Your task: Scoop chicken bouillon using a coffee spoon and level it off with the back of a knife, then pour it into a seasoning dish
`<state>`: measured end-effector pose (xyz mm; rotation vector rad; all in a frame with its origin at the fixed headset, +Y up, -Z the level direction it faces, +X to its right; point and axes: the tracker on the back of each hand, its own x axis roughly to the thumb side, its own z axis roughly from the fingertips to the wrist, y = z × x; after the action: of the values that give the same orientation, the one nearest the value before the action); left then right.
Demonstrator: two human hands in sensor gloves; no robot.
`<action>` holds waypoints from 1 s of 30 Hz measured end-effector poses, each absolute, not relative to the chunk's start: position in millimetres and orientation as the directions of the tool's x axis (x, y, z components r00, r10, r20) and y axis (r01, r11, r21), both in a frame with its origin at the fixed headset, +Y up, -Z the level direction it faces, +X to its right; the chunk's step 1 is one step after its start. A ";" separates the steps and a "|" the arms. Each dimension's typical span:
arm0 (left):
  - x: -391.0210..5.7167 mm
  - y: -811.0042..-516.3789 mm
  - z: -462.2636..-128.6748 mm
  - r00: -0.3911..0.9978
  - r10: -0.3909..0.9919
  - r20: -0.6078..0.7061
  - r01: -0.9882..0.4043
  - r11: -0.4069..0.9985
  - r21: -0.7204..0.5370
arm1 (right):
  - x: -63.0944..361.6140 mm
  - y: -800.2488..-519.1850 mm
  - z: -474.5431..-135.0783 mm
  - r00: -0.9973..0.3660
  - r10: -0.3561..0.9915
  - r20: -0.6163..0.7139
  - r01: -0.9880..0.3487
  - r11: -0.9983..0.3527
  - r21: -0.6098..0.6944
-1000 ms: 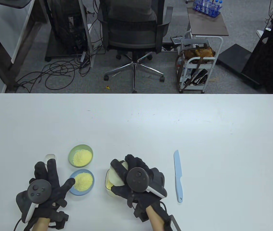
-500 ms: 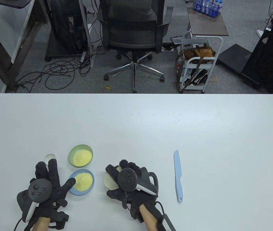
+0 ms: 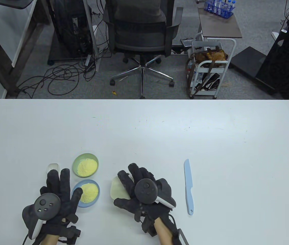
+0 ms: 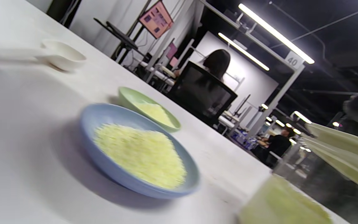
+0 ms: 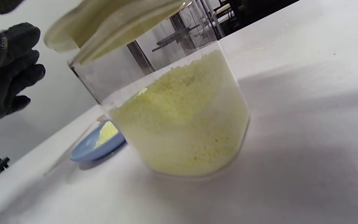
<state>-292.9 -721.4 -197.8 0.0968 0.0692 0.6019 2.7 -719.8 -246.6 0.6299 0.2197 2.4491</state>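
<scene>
right fingers (image 3: pixel 124 178) curl over cream lid (image 3: pixel 117 190), now back over bouillon jar (image 5: pixel 179 124) | left hand (image 3: pixel 55 196) splayed, shifted toward white spoon (image 3: pixel 53 167) | blue knife (image 3: pixel 189 186) untouched | blue dish (image 3: pixel 89 192) and green dish (image 3: pixel 85 165) filled | likely closing up

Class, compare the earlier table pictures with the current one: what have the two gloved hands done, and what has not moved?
The left hand slid forward and right, its fingers now over the white spoon by the blue dish. The right hand, lid in its grip, dipped toward the person, then came forward again over the jar, which its lid now hides from above. Both dishes, including the green dish, and the knife stayed put.
</scene>
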 end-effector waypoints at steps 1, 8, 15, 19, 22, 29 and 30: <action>-288.8 -721.3 -198.2 0.816 0.578 -0.028 -0.572 0.813 0.109 | 4.0 -720.1 -245.8 -0.710 0.595 0.377 -0.517 -0.803 0.296; -224.4 -727.3 -213.9 0.776 0.628 0.066 -0.628 0.778 -0.019 | 14.6 -736.0 -240.2 -0.686 0.647 0.333 -0.610 -0.761 0.220; -198.5 -746.0 -222.9 0.774 0.631 0.057 -0.624 0.774 -0.105 | 14.8 -755.5 -242.2 -0.674 0.687 0.272 -0.640 -0.727 0.249; -195.5 -752.2 -223.3 0.772 0.633 0.062 -0.625 0.773 -0.111 | 13.2 -757.0 -241.4 -0.692 0.667 0.278 -0.628 -0.745 0.224; -195.9 -752.6 -223.6 0.779 0.624 0.065 -0.618 0.781 -0.091 | 12.7 -758.6 -241.1 -0.684 0.674 0.278 -0.637 -0.738 0.222; -193.5 -759.0 -224.5 0.801 0.596 0.054 -0.589 0.802 -0.104 | 10.6 -764.0 -241.0 -0.688 0.673 0.271 -0.636 -0.739 0.221; -195.8 -760.5 -224.3 0.812 0.580 0.069 -0.572 0.814 -0.102 | 9.0 -764.4 -241.1 -0.691 0.672 0.268 -0.633 -0.741 0.226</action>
<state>-195.8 -760.5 -224.3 -0.0771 -0.0987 0.6157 9.0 -764.4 -241.1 0.4354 0.1491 2.3708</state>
